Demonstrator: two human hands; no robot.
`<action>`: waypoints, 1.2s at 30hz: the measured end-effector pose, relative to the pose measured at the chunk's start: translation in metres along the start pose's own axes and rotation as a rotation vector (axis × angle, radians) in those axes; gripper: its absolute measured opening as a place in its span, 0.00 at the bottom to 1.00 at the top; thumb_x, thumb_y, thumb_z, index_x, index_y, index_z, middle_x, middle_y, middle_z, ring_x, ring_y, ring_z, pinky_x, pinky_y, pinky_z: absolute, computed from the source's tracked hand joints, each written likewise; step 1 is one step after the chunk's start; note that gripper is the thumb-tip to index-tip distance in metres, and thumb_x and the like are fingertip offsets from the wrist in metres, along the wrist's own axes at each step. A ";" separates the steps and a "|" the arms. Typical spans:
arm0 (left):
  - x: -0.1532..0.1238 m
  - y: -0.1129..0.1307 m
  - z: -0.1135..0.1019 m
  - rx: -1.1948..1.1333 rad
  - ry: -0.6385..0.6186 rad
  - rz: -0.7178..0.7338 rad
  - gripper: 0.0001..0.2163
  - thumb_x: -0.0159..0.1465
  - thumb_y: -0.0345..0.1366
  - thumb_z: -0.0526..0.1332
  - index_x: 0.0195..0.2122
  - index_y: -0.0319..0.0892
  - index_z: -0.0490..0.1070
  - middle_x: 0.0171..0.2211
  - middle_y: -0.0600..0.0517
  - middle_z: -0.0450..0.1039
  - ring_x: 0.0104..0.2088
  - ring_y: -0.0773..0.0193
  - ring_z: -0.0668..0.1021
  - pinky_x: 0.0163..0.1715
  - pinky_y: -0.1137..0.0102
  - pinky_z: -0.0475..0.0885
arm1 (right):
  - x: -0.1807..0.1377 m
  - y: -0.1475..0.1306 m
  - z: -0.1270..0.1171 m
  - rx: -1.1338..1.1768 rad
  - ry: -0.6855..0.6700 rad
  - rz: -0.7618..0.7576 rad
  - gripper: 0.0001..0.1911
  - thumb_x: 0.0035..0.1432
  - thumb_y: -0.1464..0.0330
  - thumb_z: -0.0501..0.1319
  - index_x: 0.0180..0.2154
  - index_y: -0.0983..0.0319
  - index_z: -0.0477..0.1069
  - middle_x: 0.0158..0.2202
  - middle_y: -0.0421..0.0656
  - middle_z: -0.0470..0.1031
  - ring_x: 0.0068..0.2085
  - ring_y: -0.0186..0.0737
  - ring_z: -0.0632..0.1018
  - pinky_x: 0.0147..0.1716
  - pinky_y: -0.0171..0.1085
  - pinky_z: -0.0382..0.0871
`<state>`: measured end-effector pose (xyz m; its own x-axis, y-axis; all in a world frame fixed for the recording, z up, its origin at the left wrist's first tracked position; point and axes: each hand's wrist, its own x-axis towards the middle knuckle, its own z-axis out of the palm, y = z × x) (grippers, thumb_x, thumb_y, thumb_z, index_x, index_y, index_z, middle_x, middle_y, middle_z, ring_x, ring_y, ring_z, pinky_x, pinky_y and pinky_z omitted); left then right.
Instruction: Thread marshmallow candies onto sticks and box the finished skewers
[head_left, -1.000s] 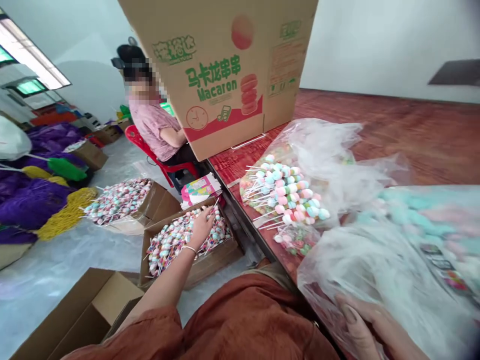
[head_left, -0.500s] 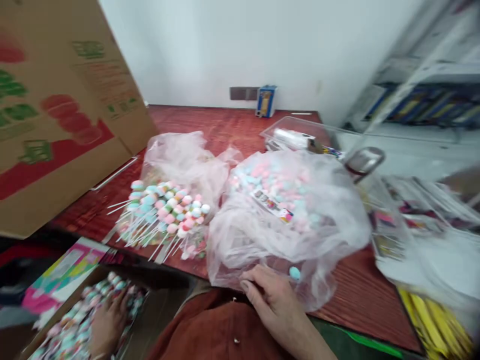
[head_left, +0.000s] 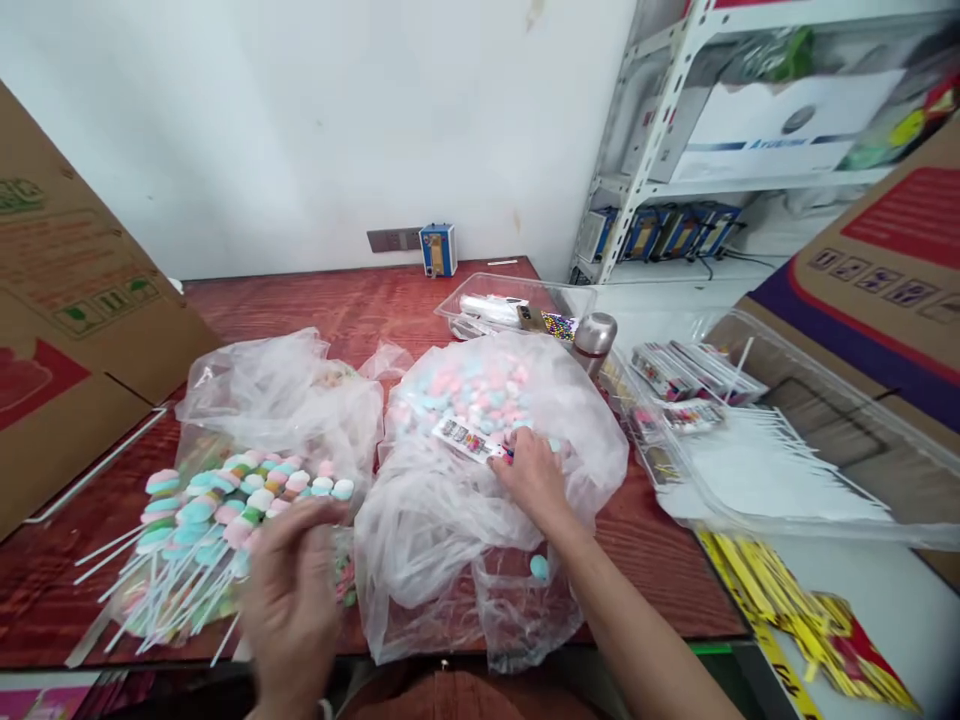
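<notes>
A clear plastic bag [head_left: 427, 530] full of pink, blue and white marshmallows [head_left: 480, 385] lies in front of me. On top of it rests a white printed strip [head_left: 465, 438]. My right hand [head_left: 531, 475] reaches over the bag, its curled fingers closed on the strip's right end. My left hand [head_left: 292, 600], smeared by motion, is raised beside the marshmallow sticks [head_left: 202, 520]; its fingers cannot be made out clearly. These sticks lie in a pile at the left, white ends towards me. One blue marshmallow [head_left: 538, 567] sits near the bag's front edge.
Behind the sticks lies another plastic bag [head_left: 285, 390]. A cardboard box [head_left: 82, 340] stands at the left. Towards the right are a metal flask [head_left: 595, 340], a clear tray [head_left: 555, 290] and a clear bin [head_left: 750, 520] of white sticks and printed strips. Yellow packets [head_left: 772, 590] lie below the bin.
My view has swung right. My right hand has gone from the bag's front edge to the printed strip. My left hand has come up out of the box of marshmallow sticks.
</notes>
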<state>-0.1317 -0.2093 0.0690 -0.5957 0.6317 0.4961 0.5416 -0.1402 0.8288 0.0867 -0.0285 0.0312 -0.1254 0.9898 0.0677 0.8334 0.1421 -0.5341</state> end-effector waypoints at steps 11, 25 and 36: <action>-0.014 0.012 0.131 -0.261 -0.839 -0.376 0.16 0.63 0.49 0.62 0.44 0.43 0.76 0.42 0.49 0.79 0.44 0.57 0.80 0.47 0.65 0.74 | -0.096 0.019 -0.073 0.158 0.213 -0.094 0.06 0.66 0.68 0.58 0.43 0.59 0.72 0.41 0.42 0.78 0.43 0.40 0.77 0.45 0.36 0.67; -0.054 0.061 0.163 -0.190 -1.202 -0.230 0.18 0.59 0.54 0.62 0.36 0.45 0.79 0.31 0.49 0.79 0.34 0.56 0.79 0.34 0.68 0.76 | -0.155 0.203 -0.119 -0.359 0.273 0.612 0.08 0.62 0.69 0.59 0.38 0.60 0.78 0.40 0.47 0.76 0.44 0.46 0.74 0.42 0.40 0.62; -0.097 0.097 0.223 -0.248 -1.389 0.425 0.13 0.70 0.36 0.52 0.44 0.44 0.77 0.43 0.47 0.80 0.45 0.60 0.80 0.46 0.65 0.77 | -0.186 0.218 -0.134 -0.348 0.296 0.662 0.10 0.64 0.69 0.56 0.39 0.60 0.77 0.41 0.47 0.76 0.44 0.47 0.74 0.41 0.42 0.61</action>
<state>0.1108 -0.1139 0.0432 0.6901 0.6994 0.1861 0.3283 -0.5317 0.7807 0.3636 -0.1802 0.0158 0.5607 0.8246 0.0758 0.8110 -0.5283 -0.2516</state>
